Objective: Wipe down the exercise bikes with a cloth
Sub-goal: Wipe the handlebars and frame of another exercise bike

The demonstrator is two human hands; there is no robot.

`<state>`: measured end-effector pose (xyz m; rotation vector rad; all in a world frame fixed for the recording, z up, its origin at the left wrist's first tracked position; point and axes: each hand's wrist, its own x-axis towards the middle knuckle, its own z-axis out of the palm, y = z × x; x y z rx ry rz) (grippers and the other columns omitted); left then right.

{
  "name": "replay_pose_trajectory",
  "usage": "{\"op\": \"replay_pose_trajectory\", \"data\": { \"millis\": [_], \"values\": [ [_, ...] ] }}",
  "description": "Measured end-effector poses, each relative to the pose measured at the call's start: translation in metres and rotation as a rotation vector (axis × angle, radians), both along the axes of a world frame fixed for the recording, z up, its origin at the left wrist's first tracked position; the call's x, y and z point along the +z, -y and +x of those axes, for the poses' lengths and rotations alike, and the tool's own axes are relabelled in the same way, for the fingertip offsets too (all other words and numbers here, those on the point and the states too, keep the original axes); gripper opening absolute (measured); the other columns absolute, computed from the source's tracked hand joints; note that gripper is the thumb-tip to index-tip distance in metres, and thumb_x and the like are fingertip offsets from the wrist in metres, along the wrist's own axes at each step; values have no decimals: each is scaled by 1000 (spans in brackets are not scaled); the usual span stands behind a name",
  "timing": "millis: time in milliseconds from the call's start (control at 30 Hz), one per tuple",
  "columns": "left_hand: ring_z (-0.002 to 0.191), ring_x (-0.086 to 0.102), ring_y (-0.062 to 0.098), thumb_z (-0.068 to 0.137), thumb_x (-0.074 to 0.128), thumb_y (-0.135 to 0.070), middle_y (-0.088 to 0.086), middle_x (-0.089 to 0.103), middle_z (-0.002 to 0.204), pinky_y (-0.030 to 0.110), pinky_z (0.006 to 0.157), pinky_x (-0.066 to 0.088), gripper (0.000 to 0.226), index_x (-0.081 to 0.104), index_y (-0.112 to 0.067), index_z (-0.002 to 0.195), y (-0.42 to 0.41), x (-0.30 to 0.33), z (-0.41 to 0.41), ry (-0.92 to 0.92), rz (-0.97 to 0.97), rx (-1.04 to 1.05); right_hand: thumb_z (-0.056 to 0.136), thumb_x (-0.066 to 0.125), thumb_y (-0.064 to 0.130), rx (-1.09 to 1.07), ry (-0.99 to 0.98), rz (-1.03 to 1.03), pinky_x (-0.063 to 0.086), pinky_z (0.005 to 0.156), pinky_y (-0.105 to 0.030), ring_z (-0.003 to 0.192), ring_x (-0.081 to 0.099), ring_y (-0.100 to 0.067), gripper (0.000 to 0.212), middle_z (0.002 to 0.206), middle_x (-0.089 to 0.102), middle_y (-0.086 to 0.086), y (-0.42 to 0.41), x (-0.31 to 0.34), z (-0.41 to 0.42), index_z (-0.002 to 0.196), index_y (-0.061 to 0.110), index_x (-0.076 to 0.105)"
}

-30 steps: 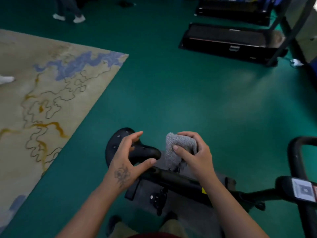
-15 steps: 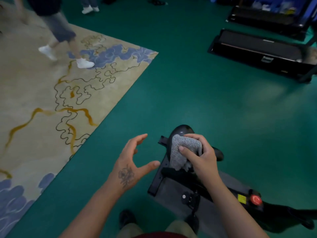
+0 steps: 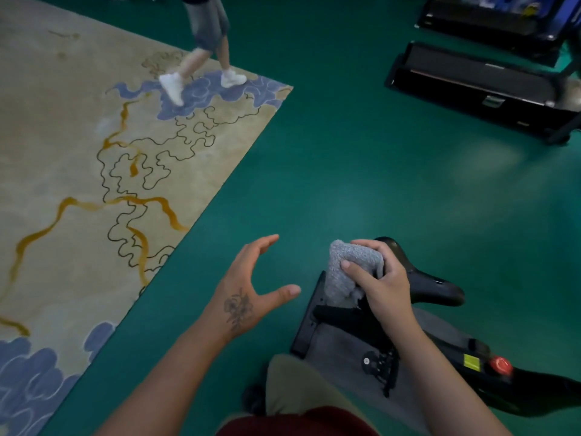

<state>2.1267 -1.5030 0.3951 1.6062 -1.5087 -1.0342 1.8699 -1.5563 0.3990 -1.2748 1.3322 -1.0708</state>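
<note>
One view only, from the head camera, looking down past the forearms. The right hand grips a bunched grey cloth, fingers and thumb curled round it, and holds it against the rear end of the black bike saddle; whether the cloth presses firmly or just touches cannot be told. The saddle's long axis runs from under that hand out to the right and slightly toward the camera, ending in the narrow nose — so the unwiped length lies to the right of the grip, not ahead of it. The left hand hangs in the air over the green floor, fingers spread wide and holding nothing, well to the left of the saddle and apart from it. The right hand is plainly the nearer one — a stroke along the saddle toward its nose looks like the natural next move, with the bike frame running on beyond toward the lower right.
</note>
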Motion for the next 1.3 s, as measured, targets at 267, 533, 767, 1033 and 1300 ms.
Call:
{"op": "replay_pose_trajectory", "data": {
  "millis": [267, 533, 767, 1033, 1300],
  "values": [
    [143, 32, -20, 81, 87, -55, -26, 42, 158, 13, 116, 27, 86, 38, -52, 152, 100, -4, 43, 58, 24, -62, 86, 83, 3, -41, 62, 16, 56, 73, -23, 90, 69, -10, 29, 106, 73, 1, 98, -18, 43, 109, 16, 71],
    [157, 18, -8, 81, 79, -67, -25, 25, 170, 28, 126, 21, 99, 28, -48, 164, 260, 11, 70, 120, 35, -150, 85, 84, 3, -113, 120, 35, 57, 74, -24, 85, 68, -10, 30, 99, 73, 8, 216, -32, 67, 108, 19, 72],
    [159, 14, -7, 84, 74, -71, -22, 21, 174, 29, 130, 18, 99, 26, -44, 166, 359, 13, 53, 104, 1, -280, 85, 83, 1, -195, 93, 20, 53, 73, -18, 81, 66, -6, 31, 95, 72, 13, 280, -16, 60, 107, 18, 71],
    [161, 11, -3, 80, 67, -81, -22, 20, 174, 35, 132, 17, 101, 26, -48, 166, 495, -5, 34, 70, -3, -537, 85, 83, 1, -450, 46, 38, 55, 75, -24, 85, 67, -10, 29, 99, 73, 8, 347, -22, 57, 106, 16, 71],
    [160, 11, -5, 77, 64, -84, -22, 19, 174, 32, 130, 16, 103, 27, -47, 166, 619, -11, -2, 47, 21, -906, 85, 85, 4, -815, 6, 3, 54, 76, -21, 88, 68, -7, 29, 100, 73, 11, 396, -13, 67, 107, 16, 71]
  ]
}}
